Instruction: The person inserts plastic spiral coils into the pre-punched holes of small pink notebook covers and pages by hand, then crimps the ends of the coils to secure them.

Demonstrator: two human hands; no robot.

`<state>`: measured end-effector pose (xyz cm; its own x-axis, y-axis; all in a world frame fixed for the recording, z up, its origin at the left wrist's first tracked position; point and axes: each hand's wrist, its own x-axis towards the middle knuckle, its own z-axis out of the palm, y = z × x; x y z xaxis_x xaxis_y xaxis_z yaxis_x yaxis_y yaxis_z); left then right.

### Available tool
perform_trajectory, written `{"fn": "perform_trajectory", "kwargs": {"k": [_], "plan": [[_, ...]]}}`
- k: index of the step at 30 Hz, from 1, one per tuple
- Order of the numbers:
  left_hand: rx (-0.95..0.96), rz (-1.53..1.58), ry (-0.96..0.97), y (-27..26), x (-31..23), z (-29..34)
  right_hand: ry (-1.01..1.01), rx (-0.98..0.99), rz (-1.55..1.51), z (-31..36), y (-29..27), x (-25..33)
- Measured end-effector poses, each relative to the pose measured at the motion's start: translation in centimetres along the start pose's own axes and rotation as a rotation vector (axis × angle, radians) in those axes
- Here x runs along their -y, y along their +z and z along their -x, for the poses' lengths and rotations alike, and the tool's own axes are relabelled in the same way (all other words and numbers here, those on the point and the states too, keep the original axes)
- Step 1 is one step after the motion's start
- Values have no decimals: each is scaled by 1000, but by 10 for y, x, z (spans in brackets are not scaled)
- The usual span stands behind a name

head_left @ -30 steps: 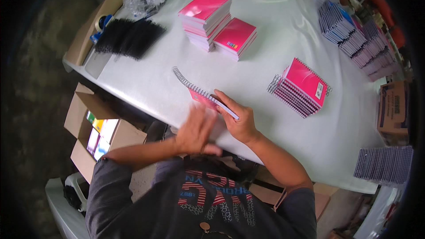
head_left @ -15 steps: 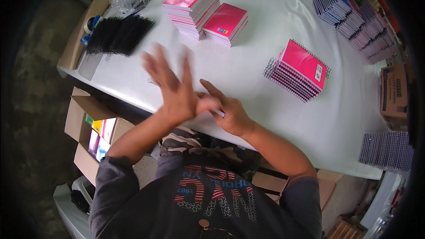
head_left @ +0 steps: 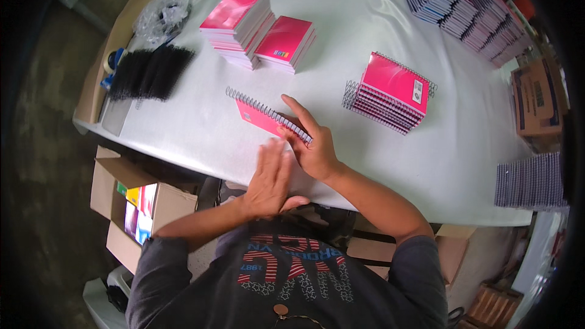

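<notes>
A pink notebook (head_left: 262,120) is tilted over the near part of the table, its dark wire coil along the upper edge. The coil sticks out past the cover's left end. My right hand (head_left: 320,152) grips the notebook at its right end, with the index finger pointing up and free. My left hand (head_left: 271,176) lies flat against the notebook's lower side, fingers stretched out and thumb apart, slightly blurred. Whether its palm presses on the pages is hidden. To the right, a stack of coil-bound pink notebooks (head_left: 393,82) sits on the table.
Two adjoining piles of pink notebooks (head_left: 236,11) stand farther back. Black coils (head_left: 149,73) lie at the left near a clear plastic bag (head_left: 161,17). Notebook stacks (head_left: 432,0) and a carton (head_left: 537,97) line the right side. An open cardboard box (head_left: 173,207) stands below the table's left edge.
My left hand has come down from a raised, spread position to the notebook's lower side. The notebook, mostly hidden before, now shows its cover and coil. The whole view has shifted slightly.
</notes>
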<state>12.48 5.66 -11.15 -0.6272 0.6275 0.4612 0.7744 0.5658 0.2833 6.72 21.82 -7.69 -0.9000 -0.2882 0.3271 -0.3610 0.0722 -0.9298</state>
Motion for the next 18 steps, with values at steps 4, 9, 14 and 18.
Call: {"fn": "perform_trajectory", "kwargs": {"k": [4,9,14,18], "plan": [[-65,155,-162,-42,-10,-55,-71,120,-174,4,0,-1],[-55,313,-439,-71,-7,-67,-354,177,298,9,1,13],[-53,828,-554,-73,-4,-64,-337,213,456,11,2,17],[42,942,-616,-82,6,-64,-396,238,505,9,-2,18]]}}
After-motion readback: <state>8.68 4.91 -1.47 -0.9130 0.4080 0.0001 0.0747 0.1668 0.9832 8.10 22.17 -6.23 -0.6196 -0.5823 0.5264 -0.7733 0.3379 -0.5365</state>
